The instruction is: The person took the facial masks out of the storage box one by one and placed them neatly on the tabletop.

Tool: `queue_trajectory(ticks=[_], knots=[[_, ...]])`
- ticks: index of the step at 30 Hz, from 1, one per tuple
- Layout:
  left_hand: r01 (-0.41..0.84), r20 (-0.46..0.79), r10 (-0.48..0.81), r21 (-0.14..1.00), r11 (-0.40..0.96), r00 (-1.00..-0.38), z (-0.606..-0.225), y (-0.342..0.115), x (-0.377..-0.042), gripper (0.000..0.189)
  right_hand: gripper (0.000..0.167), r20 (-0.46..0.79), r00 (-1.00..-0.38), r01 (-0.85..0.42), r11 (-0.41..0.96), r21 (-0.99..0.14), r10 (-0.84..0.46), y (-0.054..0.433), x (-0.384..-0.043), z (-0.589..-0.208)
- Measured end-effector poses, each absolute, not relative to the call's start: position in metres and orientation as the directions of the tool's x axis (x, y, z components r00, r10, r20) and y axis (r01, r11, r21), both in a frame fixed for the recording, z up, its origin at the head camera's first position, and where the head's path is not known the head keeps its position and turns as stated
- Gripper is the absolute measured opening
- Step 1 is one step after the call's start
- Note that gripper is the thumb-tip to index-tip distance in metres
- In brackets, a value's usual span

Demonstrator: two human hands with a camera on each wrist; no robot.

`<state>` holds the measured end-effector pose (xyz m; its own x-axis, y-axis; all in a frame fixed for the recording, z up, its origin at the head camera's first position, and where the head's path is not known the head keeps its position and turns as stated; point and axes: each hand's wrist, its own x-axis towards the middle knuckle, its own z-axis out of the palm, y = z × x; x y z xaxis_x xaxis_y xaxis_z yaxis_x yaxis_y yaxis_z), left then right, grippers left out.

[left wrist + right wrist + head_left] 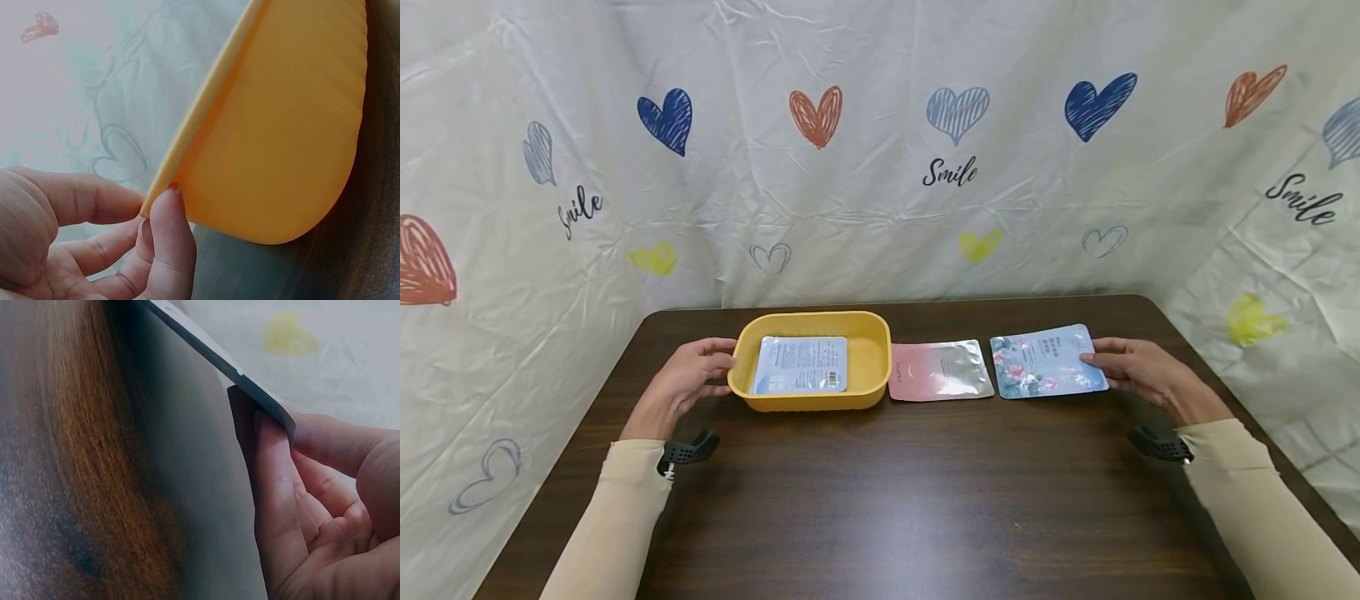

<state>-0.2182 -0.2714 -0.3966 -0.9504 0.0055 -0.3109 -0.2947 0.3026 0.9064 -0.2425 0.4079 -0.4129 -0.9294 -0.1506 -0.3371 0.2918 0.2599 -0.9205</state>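
At the left end of a yellow plastic tub (814, 402), my left hand (694, 375) touches the rim. The left wrist view shows the thumb and fingers (173, 244) pinching that rim from both sides. A pale blue printed sachet (801, 364) lies flat inside the tub. My right hand (1138, 375) pinches the right edge of a blue floral sachet (1048, 362), thumb on top and fingers beneath. Edge-on in the right wrist view, this sachet (206, 353) sits between thumb and fingers. Between tub and floral sachet lies a pink and silver sachet (936, 371).
Everything is on a dark wooden table (880, 500), near its back edge. A white cloth (880, 200) printed with hearts and "Smile" hangs behind and at both sides. Black straps (688, 450) are worn on both wrists.
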Motion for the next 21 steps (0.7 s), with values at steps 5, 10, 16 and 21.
queue_trajectory(ticks=[5, 10, 16, 21], knots=[[-0.293, -0.309, 0.004, 0.905, 0.307, -0.951, -0.397, -0.272, -0.219, 0.054, 0.02, -0.336, -0.933, 0.283, 0.322, -0.904, -0.124, 0.406, -0.243, -0.411], [-0.291, -0.306, 0.002, 0.906, 0.307, -0.952, -0.397, -0.272, -0.219, 0.054, 0.055, -0.328, -0.937, 0.261, 0.381, -0.887, -0.121, 0.405, -0.243, -0.408], [-0.297, -0.31, -0.006, 0.904, 0.306, -0.951, -0.398, -0.271, -0.219, 0.054, 0.069, -0.327, -0.934, 0.23, 0.458, -0.859, -0.144, 0.407, -0.242, -0.4], [-0.295, -0.308, -0.007, 0.904, 0.31, -0.951, -0.399, -0.272, -0.22, 0.053, 0.07, -0.321, -0.94, 0.212, 0.533, -0.819, -0.119, 0.402, -0.242, -0.388]])
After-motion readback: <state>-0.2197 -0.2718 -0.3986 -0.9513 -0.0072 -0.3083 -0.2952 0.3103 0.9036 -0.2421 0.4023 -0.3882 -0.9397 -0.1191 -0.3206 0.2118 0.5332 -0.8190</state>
